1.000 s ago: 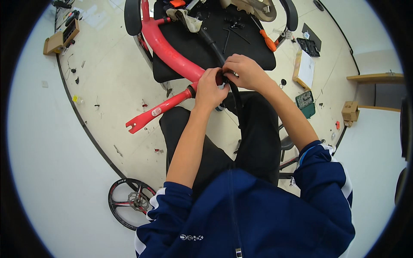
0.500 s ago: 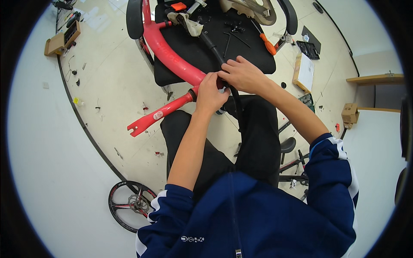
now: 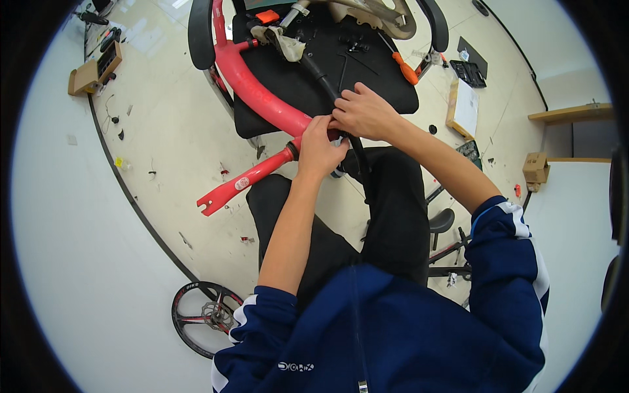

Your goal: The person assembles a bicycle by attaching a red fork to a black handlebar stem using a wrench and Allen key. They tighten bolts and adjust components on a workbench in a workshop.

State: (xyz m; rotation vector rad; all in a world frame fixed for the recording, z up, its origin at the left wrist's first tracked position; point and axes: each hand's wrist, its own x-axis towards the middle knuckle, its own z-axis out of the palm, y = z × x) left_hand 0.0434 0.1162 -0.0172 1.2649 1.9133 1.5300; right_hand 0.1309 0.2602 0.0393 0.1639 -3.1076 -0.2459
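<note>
A red bicycle frame (image 3: 262, 87) lies across the black chair seat, with its red front fork (image 3: 244, 179) pointing toward the lower left. My left hand (image 3: 320, 149) is closed round the frame's front end, where the fork joins it. Beside it, my right hand (image 3: 364, 114) grips a black handlebar (image 3: 317, 73) that crosses this joint. The fingertips of both hands meet there and hide the details of the joint. Below my hands the handlebar's lower half (image 3: 360, 158) hangs over my right thigh.
On the chair seat (image 3: 283, 80) are hex keys (image 3: 343, 71), small black parts and an orange-handled screwdriver (image 3: 405, 68). A black wheel (image 3: 208, 313) rests at the lower left. Boxes, a saddle (image 3: 442, 221) and scattered small parts are on the floor.
Both hands keep their hold at the joint, with only slight finger movement. The whole view has shifted a little; the fork appears slightly lower.
</note>
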